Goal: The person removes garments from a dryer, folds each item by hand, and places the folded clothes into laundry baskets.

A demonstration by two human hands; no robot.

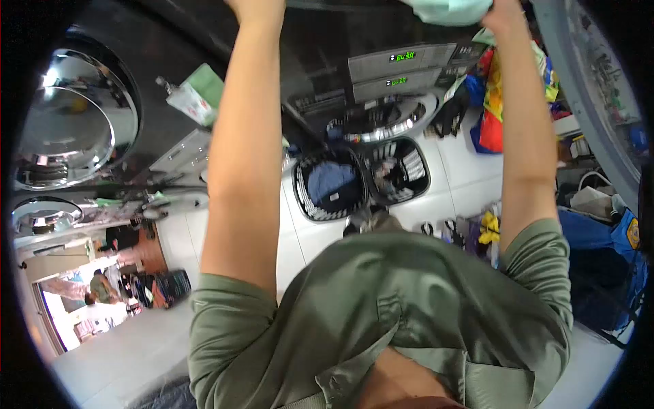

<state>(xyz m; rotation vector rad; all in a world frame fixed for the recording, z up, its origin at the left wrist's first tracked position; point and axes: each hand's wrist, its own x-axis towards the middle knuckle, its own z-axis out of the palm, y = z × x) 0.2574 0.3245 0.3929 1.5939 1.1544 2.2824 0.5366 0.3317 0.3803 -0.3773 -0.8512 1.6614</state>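
Observation:
Both bare arms reach up to the top edge of the view, in front of a dark machine front (313, 54) with green lit displays (402, 57). My right hand (505, 19), at the upper right, is at the edge of a pale mint cloth (449, 9); its fingers are mostly hidden. Only the wrist of my left arm shows at the top, and the hand is out of the frame. Below the machine, a black basket with blue clothing (332, 185) stands beside a second black basket (414, 163) with dark items.
Round machine doors (68, 126) line the left. An open round door (593, 75) curves along the upper right. Colourful bags (492, 109) and blue bags (599, 252) lie at the right. A person (103, 288) is far off at the lower left, near a bright doorway.

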